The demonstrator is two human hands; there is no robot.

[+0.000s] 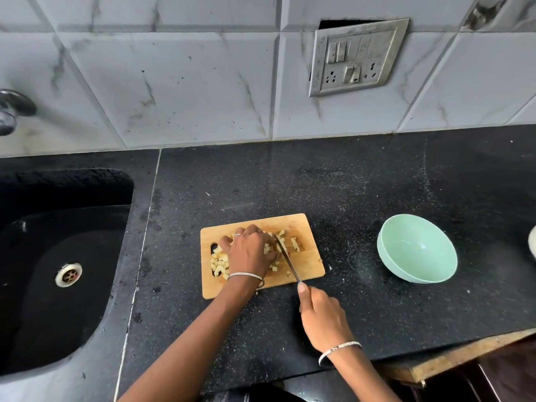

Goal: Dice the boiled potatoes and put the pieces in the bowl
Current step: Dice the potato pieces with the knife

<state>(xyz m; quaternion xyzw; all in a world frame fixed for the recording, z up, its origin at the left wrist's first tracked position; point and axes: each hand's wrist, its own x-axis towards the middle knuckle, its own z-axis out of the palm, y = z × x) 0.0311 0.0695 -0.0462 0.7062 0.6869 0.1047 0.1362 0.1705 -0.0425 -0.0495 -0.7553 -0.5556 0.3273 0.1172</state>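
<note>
Your right hand (322, 317) grips the knife (285, 260); left hand (249, 252) covers potato (219, 264) (grip unclear). Tuck it back before cutting.

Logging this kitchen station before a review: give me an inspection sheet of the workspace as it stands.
Surface: black speckled counter.
Job's things: diced potato pieces on wooden cutting board; knife blade among them; green bowl empty, right of board.
Clutter: white object cut off at right edge.
Grippers: left hand rests on pieces; right hand grips knife handle.
Cables: nothing seen.
Surroundings: sink and tap left; switchboard on tiled wall.
</note>
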